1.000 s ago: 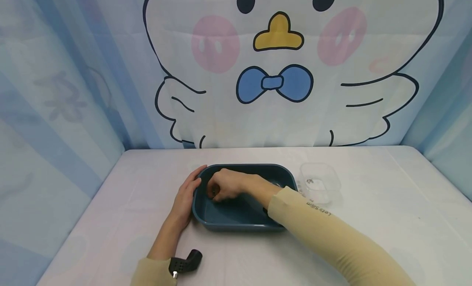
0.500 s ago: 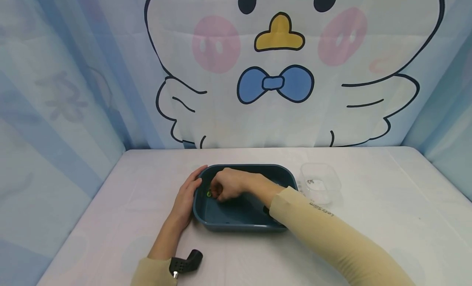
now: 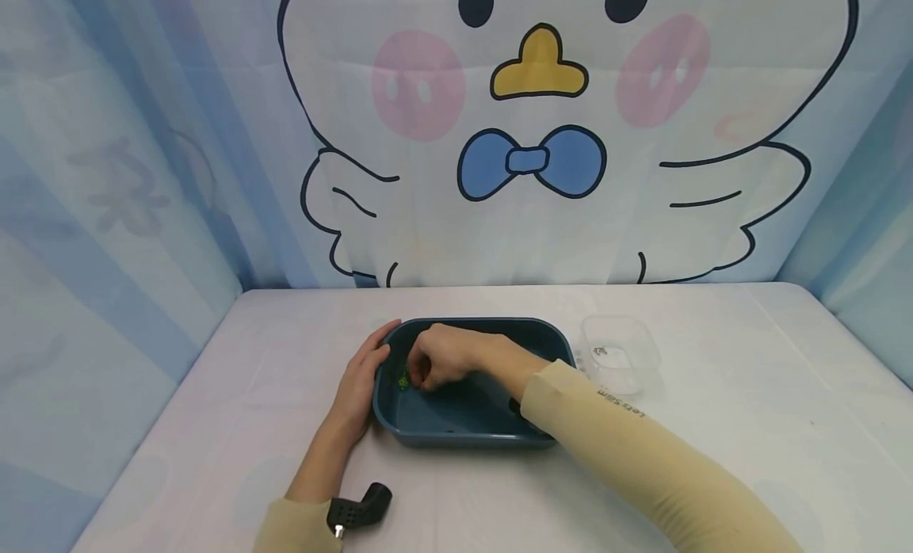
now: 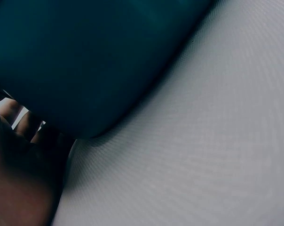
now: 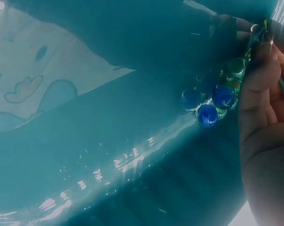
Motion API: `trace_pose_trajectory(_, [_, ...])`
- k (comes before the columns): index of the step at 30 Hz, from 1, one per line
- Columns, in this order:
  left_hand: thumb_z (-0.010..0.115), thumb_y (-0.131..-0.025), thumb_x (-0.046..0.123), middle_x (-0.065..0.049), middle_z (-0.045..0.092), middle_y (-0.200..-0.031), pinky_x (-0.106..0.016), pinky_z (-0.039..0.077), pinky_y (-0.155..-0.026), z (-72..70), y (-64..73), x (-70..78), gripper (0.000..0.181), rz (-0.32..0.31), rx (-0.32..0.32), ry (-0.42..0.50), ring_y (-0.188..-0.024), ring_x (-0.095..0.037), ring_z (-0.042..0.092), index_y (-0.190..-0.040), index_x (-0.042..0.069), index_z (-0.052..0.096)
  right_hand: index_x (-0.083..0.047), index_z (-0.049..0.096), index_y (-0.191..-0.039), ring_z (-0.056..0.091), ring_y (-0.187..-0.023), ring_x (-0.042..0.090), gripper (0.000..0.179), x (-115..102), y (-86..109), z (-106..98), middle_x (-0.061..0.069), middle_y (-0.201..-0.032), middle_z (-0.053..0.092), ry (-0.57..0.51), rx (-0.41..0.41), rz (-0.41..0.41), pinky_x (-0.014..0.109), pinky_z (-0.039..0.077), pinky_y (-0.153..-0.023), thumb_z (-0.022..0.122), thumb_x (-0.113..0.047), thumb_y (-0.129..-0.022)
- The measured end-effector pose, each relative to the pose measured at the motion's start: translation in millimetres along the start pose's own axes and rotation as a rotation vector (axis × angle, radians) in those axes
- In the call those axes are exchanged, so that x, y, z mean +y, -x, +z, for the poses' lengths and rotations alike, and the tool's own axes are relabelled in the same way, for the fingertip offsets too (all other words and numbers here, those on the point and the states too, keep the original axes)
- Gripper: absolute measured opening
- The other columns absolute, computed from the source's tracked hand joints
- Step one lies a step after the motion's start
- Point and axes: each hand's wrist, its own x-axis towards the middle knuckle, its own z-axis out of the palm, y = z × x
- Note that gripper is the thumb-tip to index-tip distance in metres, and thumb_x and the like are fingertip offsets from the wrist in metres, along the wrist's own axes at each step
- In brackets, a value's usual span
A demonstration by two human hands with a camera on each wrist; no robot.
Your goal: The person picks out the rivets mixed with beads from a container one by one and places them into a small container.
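Observation:
A dark blue basin (image 3: 464, 440) stands on the table. My left hand (image 3: 354, 394) lies along its left end, fingers stretched against the outer wall and thumb at the rim. Inside the basin, my right hand (image 3: 444, 359) is bent down near the left end, its fingers curled. In the right wrist view, thumb and fingers meet at the upper end of a cluster of glass marbles (image 5: 223, 96), blue and green. They pinch something small and shiny there, partly hidden by the fingers. Green specks (image 3: 403, 383) show below the right fingertips in the head view.
A clear plastic box (image 3: 619, 351) with a few small things in it stands right of the basin. Black cameras sit on the wrists; the left one (image 3: 360, 505) juts over the table. A printed curtain (image 3: 531, 228) hangs behind the table.
My right hand has shifted slightly right inside the basin, and green bits have come into view beside its fingertips. The left hand keeps its place on the basin.

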Motion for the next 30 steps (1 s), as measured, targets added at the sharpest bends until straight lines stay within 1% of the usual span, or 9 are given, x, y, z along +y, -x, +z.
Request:
trace_pose_trajectory(7, [0.031,-0.109,0.022,-0.006,0.034,-0.160,-0.050,0.018,-0.120,0.6,-0.1,0.5,0.047,0.003,0.003,-0.007,-0.148,-0.025,0.027,-0.154,0.016,0.042,-0.013,0.075,-0.088,0.059,-0.075,0.008,0.009,-0.3,0.3,-1.3,-0.007,-0.080,0.066,-0.016,-0.019,0.004,0.021,0.050,-0.070,0.077,-0.004,-0.087])
trace_pose_trajectory(12, [0.031,-0.109,0.022,-0.007,0.034,-0.160,-0.049,0.018,-0.120,0.4,0.4,0.5,0.047,0.005,-0.001,-0.004,-0.148,-0.025,0.027,-0.154,0.014,0.041,-0.012,0.076,-0.089,0.059,-0.075,0.008,0.010,-1.1,-0.1,-0.7,-0.006,-0.081,0.067,-0.004,-0.017,-0.009,0.020,0.051,-0.070,0.076,-0.002,-0.087])
trace_pose_trajectory(18, [0.030,-0.109,0.021,-0.007,0.034,-0.160,-0.049,0.018,-0.120,0.4,0.6,0.6,0.047,0.008,-0.004,-0.008,-0.148,-0.025,0.026,-0.155,0.014,0.041,-0.013,0.076,-0.088,0.059,-0.074,0.008,0.010,-1.6,-0.6,0.4,-0.005,-0.082,0.068,0.020,-0.020,-0.007,0.020,0.050,-0.069,0.075,-0.002,-0.087])
trace_pose_trajectory(24, [0.030,-0.109,0.021,-0.007,0.033,-0.161,-0.050,0.016,-0.120,0.4,0.5,0.6,0.047,0.005,-0.001,-0.013,-0.149,-0.025,0.024,-0.154,0.015,0.041,-0.014,0.073,-0.085,0.058,-0.072,0.009,0.013,-2.5,-0.2,0.3,-0.006,-0.078,0.064,-0.005,-0.045,0.016,0.021,0.049,-0.066,0.074,-0.001,-0.087])
trace_pose_trajectory(30, [0.030,-0.109,0.021,-0.007,0.033,-0.161,-0.050,0.015,-0.121,0.6,0.7,0.9,0.047,0.003,-0.004,-0.014,-0.149,-0.025,0.023,-0.155,0.015,0.041,-0.016,0.070,-0.083,0.057,-0.070,0.009,0.016,-2.7,1.1,1.1,-0.006,-0.076,0.062,-0.017,-0.053,0.030,0.021,0.048,-0.063,0.075,-0.001,-0.086])
